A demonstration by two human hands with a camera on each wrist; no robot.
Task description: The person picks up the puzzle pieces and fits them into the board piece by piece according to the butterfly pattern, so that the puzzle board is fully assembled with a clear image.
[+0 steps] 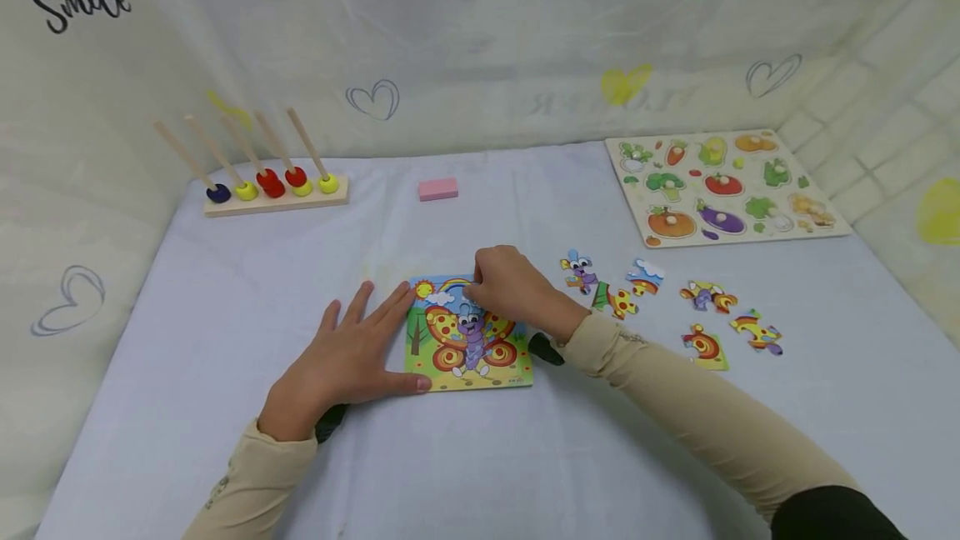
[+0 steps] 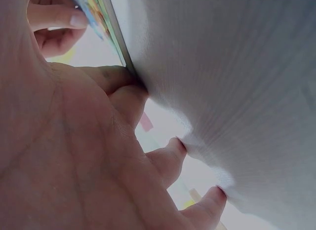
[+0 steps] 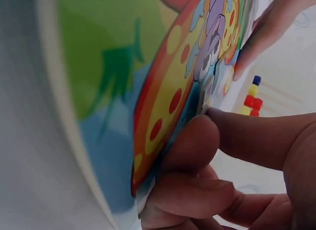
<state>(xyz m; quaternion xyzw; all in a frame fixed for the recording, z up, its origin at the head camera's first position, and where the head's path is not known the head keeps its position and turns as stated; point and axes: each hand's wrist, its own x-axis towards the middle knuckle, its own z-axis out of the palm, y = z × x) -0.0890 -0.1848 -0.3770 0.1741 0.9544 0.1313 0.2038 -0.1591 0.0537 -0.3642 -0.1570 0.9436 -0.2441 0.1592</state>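
A butterfly jigsaw board (image 1: pixel 495 373) lies on the white-covered table in front of me. My left hand (image 1: pixel 341 361) is spread flat at its left side, thumb on the lower left corner and a fingertip at the upper left edge. In the left wrist view, the fingertips press on the cloth. At the board's top edge, my right hand (image 1: pixel 517 286) pinches a puzzle piece (image 3: pixel 206 94) between thumb and finger; the right wrist view shows it tilted up from the picture. The hand hides the board's upper right corner. Several loose puzzle pieces (image 1: pixel 705 347) lie to the right.
At the back left stands a wooden bead counter (image 1: pixel 277 205) with upright pegs. A pink block (image 1: pixel 438 189) lies behind the board. A vegetable puzzle board (image 1: pixel 727 190) lies at the back right, against the printed curtain (image 1: pixel 487 48).
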